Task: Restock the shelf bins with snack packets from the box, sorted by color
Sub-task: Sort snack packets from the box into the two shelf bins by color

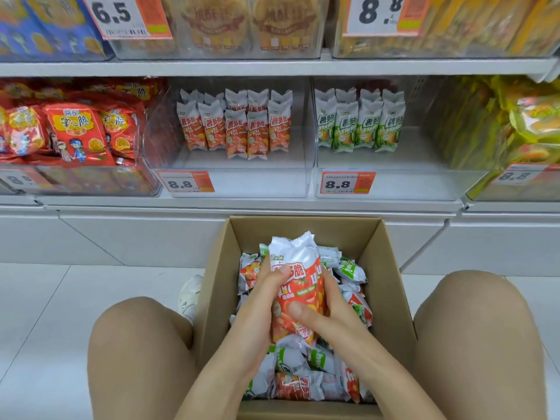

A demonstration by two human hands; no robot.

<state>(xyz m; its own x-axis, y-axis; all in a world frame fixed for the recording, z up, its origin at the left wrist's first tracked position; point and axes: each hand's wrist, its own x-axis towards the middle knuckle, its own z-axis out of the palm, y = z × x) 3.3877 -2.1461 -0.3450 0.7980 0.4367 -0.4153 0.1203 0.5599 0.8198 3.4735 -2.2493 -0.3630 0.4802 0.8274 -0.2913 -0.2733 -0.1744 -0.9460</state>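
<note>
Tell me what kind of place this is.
Most likely a shop's snack aisle. Clear shelf bins hold rows of packets, orange price tags hang on the bin fronts, and both hands hold a red packet over a cardboard box of stock on the floor.

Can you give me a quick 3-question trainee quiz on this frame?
1. True or false: both hands hold the red-and-white snack packet above the brown cardboard box.
2. The clear plastic bin of red packets sits on which side of the clear plastic bin of green packets? A) left B) right
3. Fill in: the price tags on both bins read ___.

Key: 1 true, left hand and right hand each have a grip on it; 2 A; 3 8.8
</note>
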